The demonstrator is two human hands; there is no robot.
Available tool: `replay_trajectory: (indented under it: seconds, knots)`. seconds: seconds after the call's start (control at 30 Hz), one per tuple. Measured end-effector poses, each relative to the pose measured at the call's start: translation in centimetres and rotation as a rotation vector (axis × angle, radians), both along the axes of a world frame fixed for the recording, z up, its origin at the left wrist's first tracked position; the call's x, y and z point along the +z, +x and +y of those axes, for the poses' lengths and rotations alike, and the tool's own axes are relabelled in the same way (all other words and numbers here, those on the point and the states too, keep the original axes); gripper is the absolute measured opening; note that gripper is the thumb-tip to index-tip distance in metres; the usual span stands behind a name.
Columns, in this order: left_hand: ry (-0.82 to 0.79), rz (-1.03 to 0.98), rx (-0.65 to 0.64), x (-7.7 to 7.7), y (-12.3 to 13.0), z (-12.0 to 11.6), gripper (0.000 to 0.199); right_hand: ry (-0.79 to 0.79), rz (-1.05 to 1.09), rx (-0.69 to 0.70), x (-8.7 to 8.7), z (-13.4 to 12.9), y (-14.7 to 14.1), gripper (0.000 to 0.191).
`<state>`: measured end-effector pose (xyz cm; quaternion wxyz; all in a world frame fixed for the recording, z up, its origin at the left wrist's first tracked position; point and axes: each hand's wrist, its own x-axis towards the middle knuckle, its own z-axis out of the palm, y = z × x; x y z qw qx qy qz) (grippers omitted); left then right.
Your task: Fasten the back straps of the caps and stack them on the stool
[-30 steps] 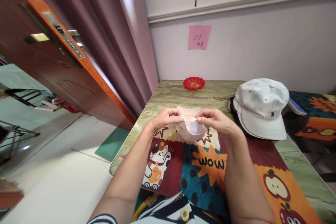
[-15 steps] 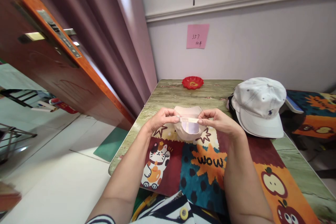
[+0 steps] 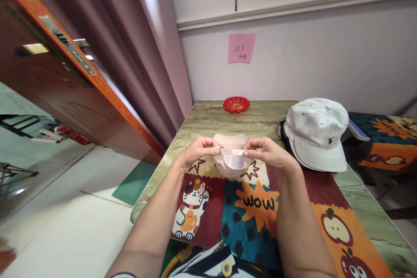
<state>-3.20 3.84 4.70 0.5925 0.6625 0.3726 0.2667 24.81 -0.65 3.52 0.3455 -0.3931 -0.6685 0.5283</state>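
Observation:
A pale pink cap (image 3: 233, 171) lies on the printed mat, its brim pointing away from me and its back opening toward me. My left hand (image 3: 201, 150) pinches the left end of the cap's back strap between thumb and fingers. At the strap's right end, my right hand (image 3: 265, 152) holds it in a similar pinch. The strap is stretched straight between the two hands, above the opening. To the right, a white cap (image 3: 317, 132) with a small dark logo sits on top of other caps.
A red scalloped dish (image 3: 236, 104) rests at the table's (image 3: 202, 117) far edge. Behind it, a pink note (image 3: 241, 48) is stuck on the wall. An open wooden door (image 3: 81, 95) and a curtain stand at the left. Another table with a patterned mat (image 3: 391, 139) is at the right.
The view has shifted slightly, so most things appear a little further left. Both hands keep their pinch on the strap, and the cap remains in nearly the same place.

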Motion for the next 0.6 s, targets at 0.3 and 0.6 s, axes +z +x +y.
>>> replay_trajectory:
  seconds: [0.3, 0.6]
  knots:
    - [0.01, 0.102, -0.087, 0.4, -1.0, 1.1, 0.028, -0.067, -0.039, -0.018, -0.5, 0.1, 1.1, 0.05]
    - [0.154, 0.253, -0.186, 0.0, -3.9, 2.7, 0.05, 0.115, -0.291, -0.195, -3.1, 1.3, 2.7, 0.046]
